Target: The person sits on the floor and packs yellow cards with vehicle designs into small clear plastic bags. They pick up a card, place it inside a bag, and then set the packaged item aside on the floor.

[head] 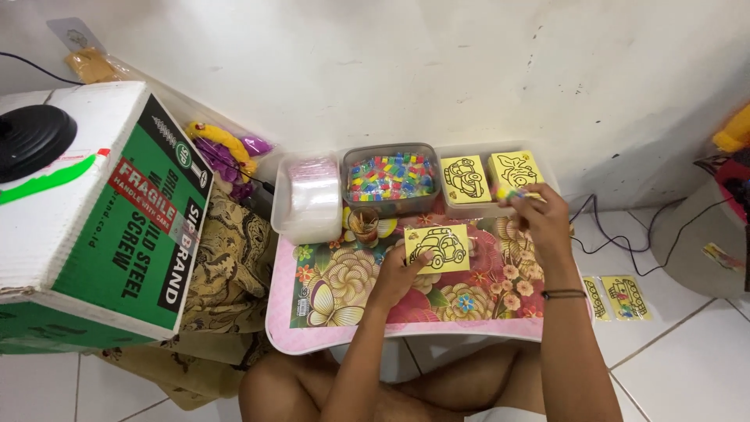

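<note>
the left hand [398,275] pinches a flat square yellow card [437,247] with a black car outline, just above its fingers. the right hand [541,223] grips small coloured pieces [512,192] at its fingertips, over the glossy flowered table [328,293].

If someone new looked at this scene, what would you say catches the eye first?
Probably the yellow car card that the left hand pinches at the middle of the flowery pink table. Behind it, a clear tub of coloured blocks stands at the table's back edge, while the right hand lifts a small colourful item. A big green-and-white cardboard box fills the left side.
</note>
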